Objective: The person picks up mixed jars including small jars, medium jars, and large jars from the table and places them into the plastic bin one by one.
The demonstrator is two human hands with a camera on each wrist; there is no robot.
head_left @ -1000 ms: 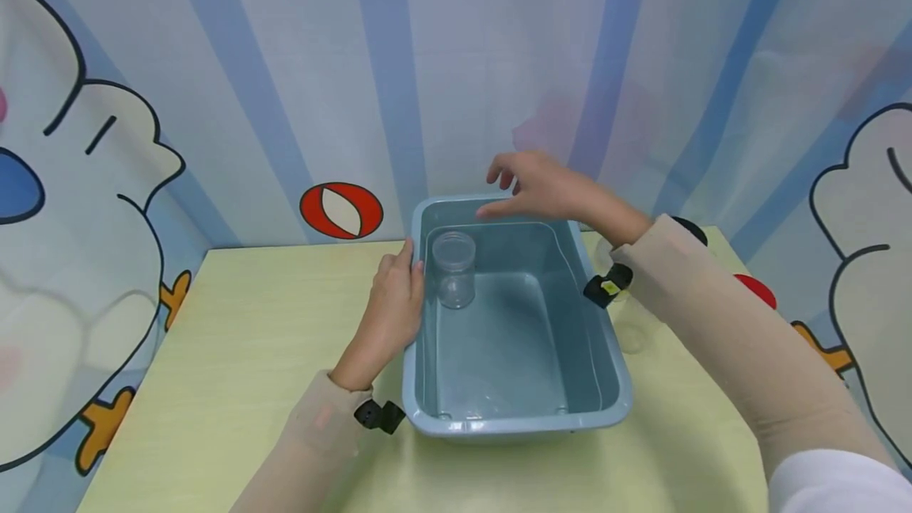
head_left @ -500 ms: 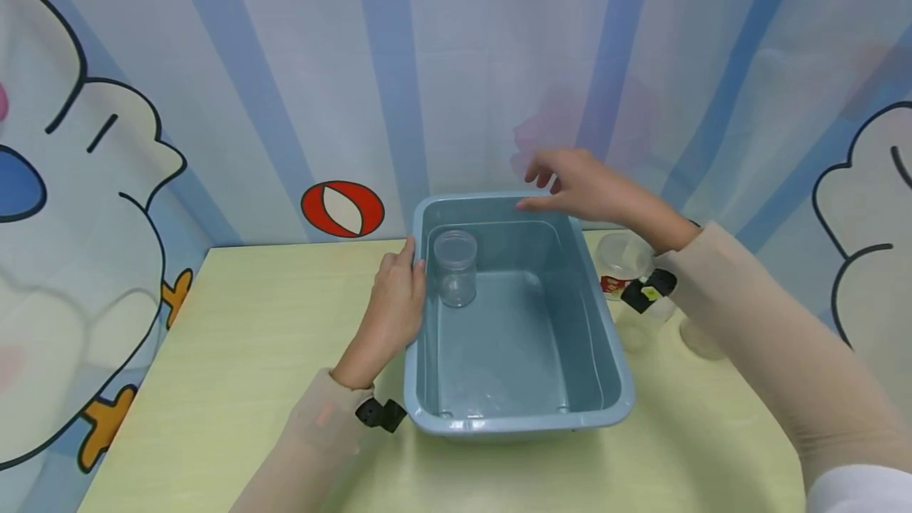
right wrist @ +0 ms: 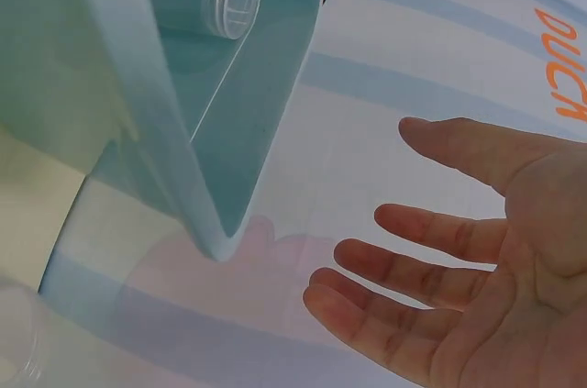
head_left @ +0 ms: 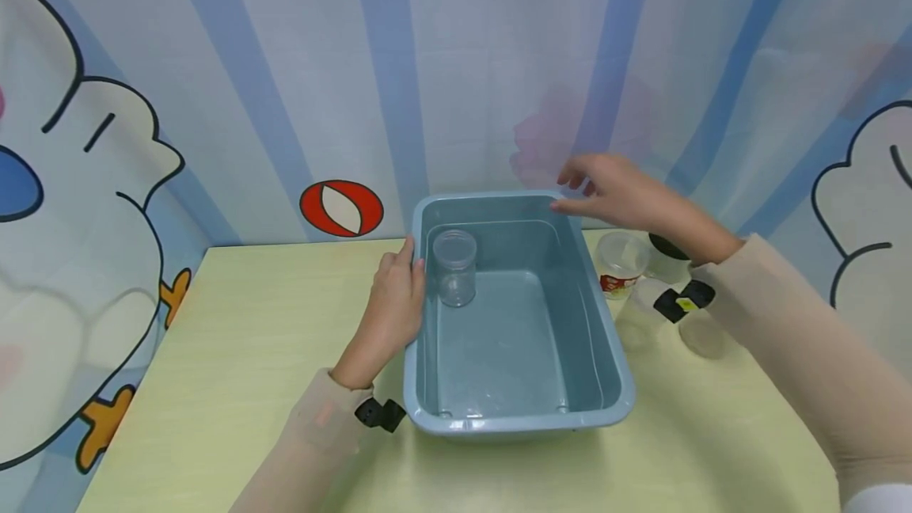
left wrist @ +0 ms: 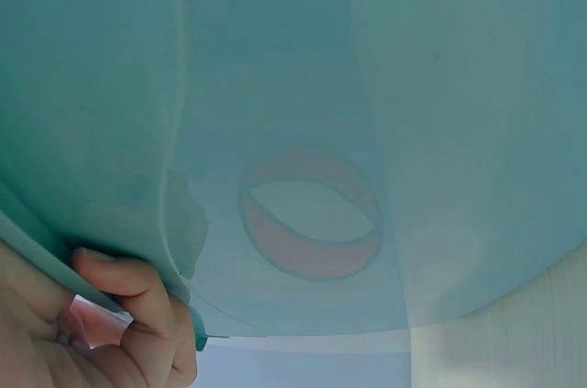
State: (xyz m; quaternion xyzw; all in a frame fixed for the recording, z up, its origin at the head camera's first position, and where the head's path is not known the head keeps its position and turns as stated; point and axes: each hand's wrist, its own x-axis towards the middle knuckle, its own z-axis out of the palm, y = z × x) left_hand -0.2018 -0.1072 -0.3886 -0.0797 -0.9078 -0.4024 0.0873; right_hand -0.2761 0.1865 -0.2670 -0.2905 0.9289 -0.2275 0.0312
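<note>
A blue-grey plastic basin stands on the table, and a clear lidded jar is upright in its far left corner. My left hand grips the basin's left rim; in the left wrist view its fingers curl beneath that rim. Over the far right corner of the basin, my right hand hovers with fingers spread and nothing in them. The right wrist view shows this palm bare, apart from the basin wall.
Right of the basin stand a clear tub with a red label and a dark-lidded jar, partly behind my right wrist. A round clear container is nearer to me. A patterned curtain hangs behind the table.
My right hand has moved right, from over the basin's middle back edge to its far right corner, uncovering the containers beside it. The left hand and the jar stay put.
</note>
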